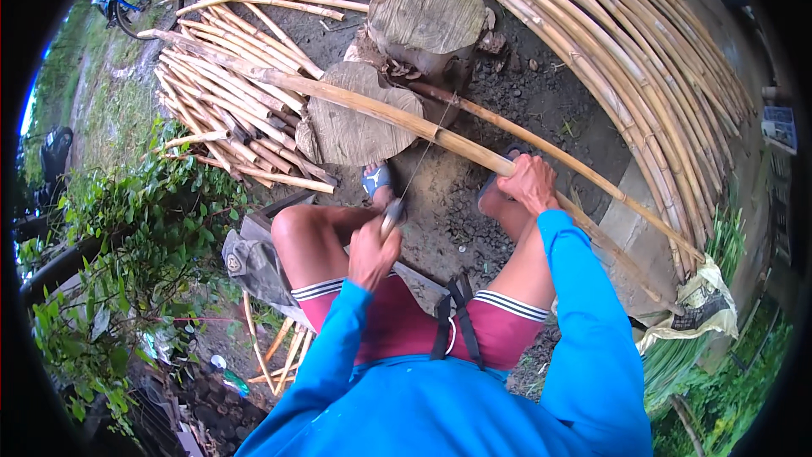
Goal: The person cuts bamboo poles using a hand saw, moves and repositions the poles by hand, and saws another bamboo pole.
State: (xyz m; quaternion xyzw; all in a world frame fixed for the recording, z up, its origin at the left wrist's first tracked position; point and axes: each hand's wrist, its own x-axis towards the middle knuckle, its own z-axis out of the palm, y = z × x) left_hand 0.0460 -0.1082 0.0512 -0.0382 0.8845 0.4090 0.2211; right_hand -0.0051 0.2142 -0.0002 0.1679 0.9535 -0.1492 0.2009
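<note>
My right hand (531,184) is closed around a long bamboo pole (364,104), which slants from the upper left down past my right thigh. The pole lies across the nearer tree stump (359,137). In my left hand (375,252) is the handle of a hand saw (394,210), gripped between my knees. Its thin blade, seen almost edge-on, reaches away from me and meets the pole just right of the stump. How deep it cuts, I cannot tell. A thinner, browner pole (550,148) runs beyond my right hand.
Behind the nearer stump stands a taller stump (427,13). Short cut bamboo pieces (220,106) are heaped at left; long poles (592,42) lie in rows at right. A blue bicycle (127,4) is far left. Leafy plants (127,228) crowd my left; a pale sack (702,305) lies right.
</note>
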